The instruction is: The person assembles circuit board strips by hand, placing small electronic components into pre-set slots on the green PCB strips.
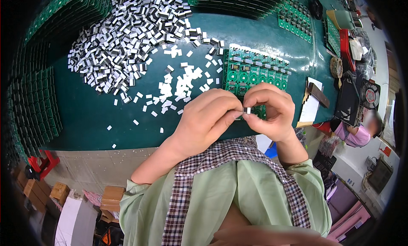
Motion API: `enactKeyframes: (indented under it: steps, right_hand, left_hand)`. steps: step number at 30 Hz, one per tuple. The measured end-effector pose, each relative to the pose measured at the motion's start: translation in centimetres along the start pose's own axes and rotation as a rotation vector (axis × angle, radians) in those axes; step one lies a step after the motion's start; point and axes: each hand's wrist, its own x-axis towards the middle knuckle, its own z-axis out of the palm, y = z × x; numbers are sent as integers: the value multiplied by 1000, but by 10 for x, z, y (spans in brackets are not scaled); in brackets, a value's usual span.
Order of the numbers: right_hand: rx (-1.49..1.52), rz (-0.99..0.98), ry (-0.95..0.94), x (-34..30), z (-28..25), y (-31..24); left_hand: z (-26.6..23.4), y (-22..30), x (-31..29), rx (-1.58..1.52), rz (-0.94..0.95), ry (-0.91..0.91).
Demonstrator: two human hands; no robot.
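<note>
My right hand (272, 112) pinches a small digit display module (247, 110), black-sided with a white face, between thumb and forefinger. The fingertips of my left hand (211, 114) are closed against the module's left edge; whether they grip a thin film there is too small to tell. Just beyond both hands lies a panel of green circuit boards (255, 70), its near part hidden by my fingers. Two display modules with bare faces (240, 68) sit at its left side. To the left, a large heap of white-faced display modules (127, 38) covers the table.
Small white slips (182, 84) lie scattered on the green table (89, 123) between heap and panel. Stacked circuit boards (36, 97) stand at the left, with more stacks (238, 2) at the back. A dark bar (318, 95) rests on paper at the right. Another person (357, 133) is farther right.
</note>
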Motion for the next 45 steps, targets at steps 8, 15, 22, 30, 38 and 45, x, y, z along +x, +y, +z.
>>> enactKeyframes:
  steps: [8,15,22,30,38,45]
  right_hand:
    - [-298,-168,4,-1,-1,0]
    - [-256,-95,50,-3,-2,0]
    - [-79,45,100,1,-10,4]
    - [-222,174,241,7,-12,13]
    - [-781,-164,243,9,-15,25]
    - [-897,-214,191,9,-15,23]
  left_hand:
    - [6,0,-1,59,-52,66]
    - [5,2,2,90,-98,36]
    - [-5,11,17,75,-88,35]
    - [-17,9,17,515,-52,155]
    - [-29,-11,16,1024,-249,41]
    - [-26,-5,14,941,-174,145]
